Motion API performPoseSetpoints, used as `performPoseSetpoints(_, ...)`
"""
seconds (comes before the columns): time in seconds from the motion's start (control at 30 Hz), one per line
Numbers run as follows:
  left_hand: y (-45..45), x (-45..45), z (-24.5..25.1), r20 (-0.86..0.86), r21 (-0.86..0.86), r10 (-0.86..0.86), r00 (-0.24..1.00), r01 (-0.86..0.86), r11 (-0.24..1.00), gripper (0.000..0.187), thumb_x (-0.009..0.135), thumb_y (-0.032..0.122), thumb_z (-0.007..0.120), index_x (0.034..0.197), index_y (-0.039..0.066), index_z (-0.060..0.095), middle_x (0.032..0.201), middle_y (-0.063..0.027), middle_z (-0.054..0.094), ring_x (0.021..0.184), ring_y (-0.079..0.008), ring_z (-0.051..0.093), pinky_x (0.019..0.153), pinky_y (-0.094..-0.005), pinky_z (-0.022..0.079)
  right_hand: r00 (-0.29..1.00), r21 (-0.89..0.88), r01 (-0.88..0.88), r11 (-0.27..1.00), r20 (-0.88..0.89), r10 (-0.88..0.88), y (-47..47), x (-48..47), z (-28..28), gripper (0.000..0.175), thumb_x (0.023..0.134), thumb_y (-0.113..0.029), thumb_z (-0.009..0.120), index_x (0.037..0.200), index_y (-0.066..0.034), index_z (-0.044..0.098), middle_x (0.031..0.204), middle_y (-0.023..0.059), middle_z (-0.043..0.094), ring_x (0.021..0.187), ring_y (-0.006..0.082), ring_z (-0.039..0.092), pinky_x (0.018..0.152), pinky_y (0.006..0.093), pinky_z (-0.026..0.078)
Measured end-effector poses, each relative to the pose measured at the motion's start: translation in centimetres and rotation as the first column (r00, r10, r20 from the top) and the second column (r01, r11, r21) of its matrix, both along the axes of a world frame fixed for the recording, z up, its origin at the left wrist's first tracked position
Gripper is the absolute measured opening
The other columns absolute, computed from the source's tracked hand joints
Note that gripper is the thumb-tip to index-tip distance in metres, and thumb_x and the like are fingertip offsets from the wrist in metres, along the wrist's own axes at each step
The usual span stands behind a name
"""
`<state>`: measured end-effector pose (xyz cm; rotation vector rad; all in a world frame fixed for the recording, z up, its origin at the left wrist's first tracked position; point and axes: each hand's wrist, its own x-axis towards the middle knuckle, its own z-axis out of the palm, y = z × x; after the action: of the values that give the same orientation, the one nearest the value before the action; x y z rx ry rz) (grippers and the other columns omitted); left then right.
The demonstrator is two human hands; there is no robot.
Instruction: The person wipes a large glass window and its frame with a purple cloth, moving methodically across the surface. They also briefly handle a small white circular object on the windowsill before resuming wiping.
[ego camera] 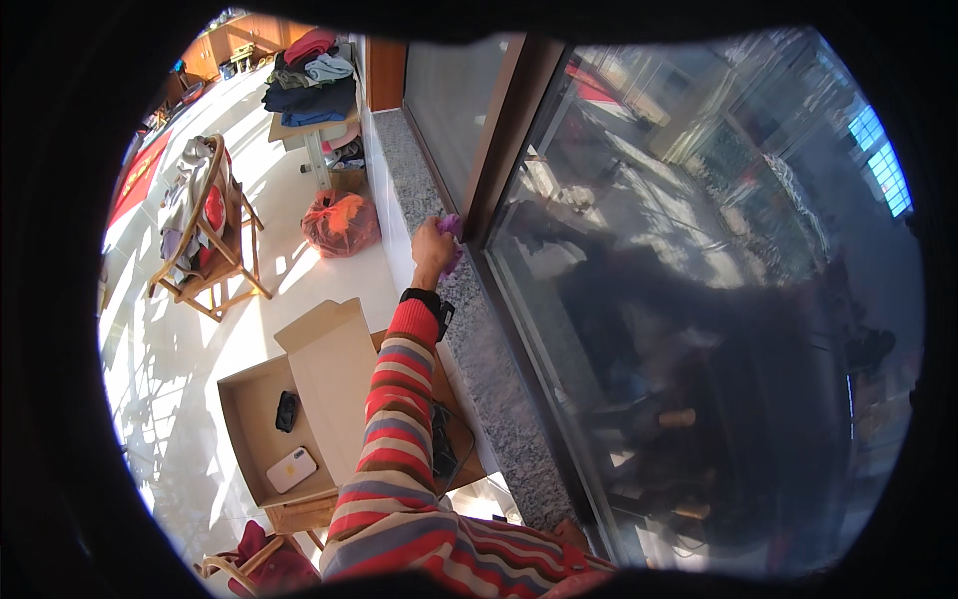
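Note:
My left hand [432, 248] reaches far forward over the granite window sill [479, 337]. Its fingers are closed on a purple cloth [450, 224], which is pressed on the sill beside the foot of the brown window frame [492, 150]. Part of the cloth is hidden behind the fingers. A black band circles the wrist, below a striped knitted sleeve. Close to my body, my right hand [571, 534] is at the near end of the sill, beside the window's lower frame. Only a small part of it shows, so its fingers cannot be made out. The large glass pane [673, 314] mirrors the room.
An open cardboard box [258, 419] holds a phone [293, 470] and a small black object [286, 411]. It rests on a wooden stool [303, 515]. Farther off are a tied red plastic bag [340, 224], a wooden chair [217, 247] draped with clothes, and folded clothes [310, 90] on a table.

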<state>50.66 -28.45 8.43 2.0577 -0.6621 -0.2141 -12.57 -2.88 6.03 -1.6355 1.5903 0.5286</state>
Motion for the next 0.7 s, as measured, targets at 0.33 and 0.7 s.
performPoseSetpoints(0.33, -2.1, -2.1, 36.8, 0.509, -0.782, 0.152, 0.847, 0.382, 0.493, 0.049, 0.085, 0.01, 0.065, 0.133, 0.007, 0.059, 0.127, -0.0198, 0.06, 0.117, -0.0368, 0.057, 0.102, -0.0411, 0.044, 0.995, -0.013, -0.071, 0.997, 0.062, 0.072, -0.3, -2.0, -2.5, 0.056, 0.079, -0.055, 0.077, 0.091, -0.0037, 0.059, 0.086, 0.0165, 0.063, 0.084, 0.0332, 0.063, 0.074, 0.042, 0.048)
performPoseSetpoints(0.7, -6.7, -3.6, 31.1, 0.614, -0.753, 0.252, 0.748, 0.459, 0.471, 0.047, 0.086, 0.005, 0.06, 0.133, 0.005, 0.059, 0.13, -0.0186, 0.06, 0.118, -0.0374, 0.057, 0.102, -0.0411, 0.045, 0.992, 0.131, -0.118, 0.984, 0.062, 0.111, -2.1, -3.7, -5.4, 0.055, 0.08, -0.053, 0.077, 0.091, -0.0026, 0.057, 0.084, 0.0154, 0.06, 0.081, 0.0315, 0.061, 0.074, 0.0416, 0.047)
